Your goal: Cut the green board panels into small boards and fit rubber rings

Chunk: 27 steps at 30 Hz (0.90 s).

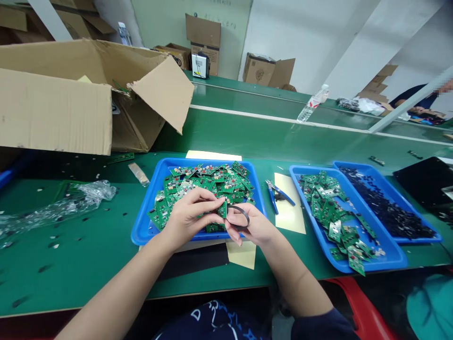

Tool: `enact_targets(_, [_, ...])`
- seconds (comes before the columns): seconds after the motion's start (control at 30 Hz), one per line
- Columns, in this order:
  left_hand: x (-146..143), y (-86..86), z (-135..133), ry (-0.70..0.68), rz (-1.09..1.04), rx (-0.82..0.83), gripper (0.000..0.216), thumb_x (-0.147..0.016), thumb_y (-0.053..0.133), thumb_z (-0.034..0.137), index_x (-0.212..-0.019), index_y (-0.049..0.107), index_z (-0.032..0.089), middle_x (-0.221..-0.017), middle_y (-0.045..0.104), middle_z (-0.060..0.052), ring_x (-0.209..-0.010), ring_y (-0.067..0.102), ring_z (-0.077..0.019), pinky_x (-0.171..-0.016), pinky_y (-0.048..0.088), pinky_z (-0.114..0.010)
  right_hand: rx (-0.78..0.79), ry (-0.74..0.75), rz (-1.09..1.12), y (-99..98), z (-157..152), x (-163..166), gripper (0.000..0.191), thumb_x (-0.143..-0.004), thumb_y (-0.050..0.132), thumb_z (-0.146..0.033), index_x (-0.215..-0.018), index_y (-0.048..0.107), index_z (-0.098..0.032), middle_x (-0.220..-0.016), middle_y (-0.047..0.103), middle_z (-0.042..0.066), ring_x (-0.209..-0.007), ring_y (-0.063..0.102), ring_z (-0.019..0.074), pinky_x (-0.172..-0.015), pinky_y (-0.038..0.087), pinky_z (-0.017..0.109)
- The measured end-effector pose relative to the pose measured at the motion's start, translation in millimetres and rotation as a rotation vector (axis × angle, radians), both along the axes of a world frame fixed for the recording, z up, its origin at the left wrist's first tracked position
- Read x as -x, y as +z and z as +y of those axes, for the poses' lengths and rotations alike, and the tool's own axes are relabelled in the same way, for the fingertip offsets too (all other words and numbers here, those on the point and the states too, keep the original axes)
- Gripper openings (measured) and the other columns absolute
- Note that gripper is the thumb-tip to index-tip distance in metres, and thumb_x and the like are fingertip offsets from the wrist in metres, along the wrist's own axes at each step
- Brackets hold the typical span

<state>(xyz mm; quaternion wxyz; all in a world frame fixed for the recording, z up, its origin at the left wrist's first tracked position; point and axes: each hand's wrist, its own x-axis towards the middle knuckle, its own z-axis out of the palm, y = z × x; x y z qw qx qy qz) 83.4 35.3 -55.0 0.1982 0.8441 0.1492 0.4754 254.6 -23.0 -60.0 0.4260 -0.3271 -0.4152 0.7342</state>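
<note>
Over the front of a blue tray point(139, 222) heaped with green circuit boards point(208, 182), both hands meet. My left hand point(193, 212) is closed, pinching a small circuit board point(222, 209) between thumb and fingers. My right hand point(249, 222) is closed around a thin black curved tool point(244, 215), bent like a loop, whose exact kind I cannot make out. The tool's tip is close to the board's edge; fingers hide whether they touch. Blue-handled cutting pliers point(278, 194) lie on yellow paper point(292, 219) right of the tray.
Another blue tray point(332, 262) of circuit boards stands to the right, beside a tray point(437, 236) of small black parts. A large cardboard box point(56, 113) stands at the left behind crumpled plastic wrap point(81, 198). A water bottle point(313, 104) stands on the ledge.
</note>
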Motion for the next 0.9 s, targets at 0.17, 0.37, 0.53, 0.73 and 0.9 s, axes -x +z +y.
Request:
enact_targets(0.17, [-2,-0.2,-3,-0.035,-0.019,0.148,0.025,-0.077,0.065,0.030,-0.102,0.069,0.026,-0.081,0.062,-0.004,-0.073,0.062,-0.0144,-0.064,0.053,-0.025,-0.099,-0.075,-0.161,3.1,-2,1,0.039,-0.072,0.065,-0.051,-0.063,0.054,-0.016,-0.044,0.051,-0.005,-0.035,0.045,0.0063,-0.038,0.038,0.019])
enact_targets(0.37, [-2,-1.6,-5,0.057,-0.052,0.361,0.024,-0.075,0.068,0.030,-0.098,0.071,0.024,-0.082,0.062,-0.005,-0.074,0.061,-0.0159,-0.060,0.054,-0.025,-0.314,-0.190,-0.289,-2.3,-5,-4,0.052,-0.063,0.070,-0.057,-0.094,0.055,-0.017,-0.063,0.058,-0.002,-0.053,0.057,0.0108,-0.053,0.047,0.024])
enact_targets(0.53, [0,-2.9,-2,0.119,-0.159,0.531,0.023,-0.074,0.067,0.028,-0.097,0.071,0.023,-0.083,0.060,-0.005,-0.075,0.060,-0.0163,-0.057,0.054,-0.025,-0.495,-0.080,-0.382,-3.4,-11,-7,0.107,-0.050,0.069,-0.068,-0.139,0.029,-0.023,-0.084,0.061,0.003,-0.068,0.062,0.0172,-0.067,0.051,0.033])
enact_targets(0.73, [-2,-5.7,-3,0.112,-0.287,0.511,0.024,-0.073,0.069,0.027,-0.096,0.070,0.022,-0.085,0.062,-0.006,-0.079,0.060,-0.0168,-0.062,0.054,-0.025,-0.535,-0.006,-0.429,0.6,-17,0,0.109,-0.058,0.067,-0.064,-0.145,0.013,-0.027,-0.090,0.063,0.006,-0.067,0.061,0.0167,-0.066,0.051,0.033])
enact_targets(0.9, [1,-5.7,-1,0.225,-0.400,0.449,0.025,-0.077,0.066,0.023,-0.101,0.067,0.023,-0.089,0.060,-0.005,-0.081,0.061,-0.0163,-0.068,0.054,-0.028,-0.264,-0.142,-0.109,-0.7,-11,0,0.061,-0.084,0.041,-0.061,-0.125,0.051,-0.016,-0.051,0.054,-0.004,-0.035,0.043,0.0075,-0.035,0.034,0.020])
